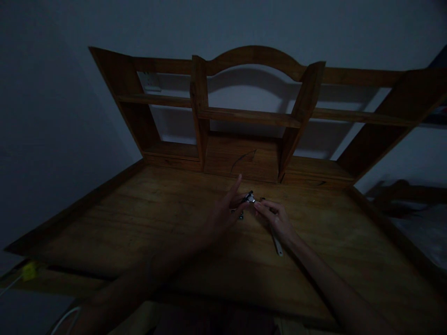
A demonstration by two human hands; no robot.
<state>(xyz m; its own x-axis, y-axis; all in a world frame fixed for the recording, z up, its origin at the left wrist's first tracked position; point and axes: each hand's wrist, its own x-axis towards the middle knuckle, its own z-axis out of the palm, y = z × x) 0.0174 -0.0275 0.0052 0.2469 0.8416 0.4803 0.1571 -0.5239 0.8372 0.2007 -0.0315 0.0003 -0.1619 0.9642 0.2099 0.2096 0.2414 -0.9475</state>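
Near the middle of the wooden desk, my left hand (227, 208) pinches a small dark and silvery metal part (249, 197), its index finger stretched out. My right hand (275, 216) is closed at the right side of the same part, fingertips pressed together against it; whether it grips the part or something thin set into it, I cannot make out. Below my left fingers a small dark piece (240, 215) lies on the desk. A flat, light-coloured handle (277, 244) sticks out under my right wrist, resting on the wood.
A wooden shelf unit (249, 117) with several compartments stands along the desk's back edge. Raised wooden edges border the desk (115, 209) left and right. A yellow object (30, 271) with a white cord is at the front left. A wall socket (151, 81) shows behind the shelf.
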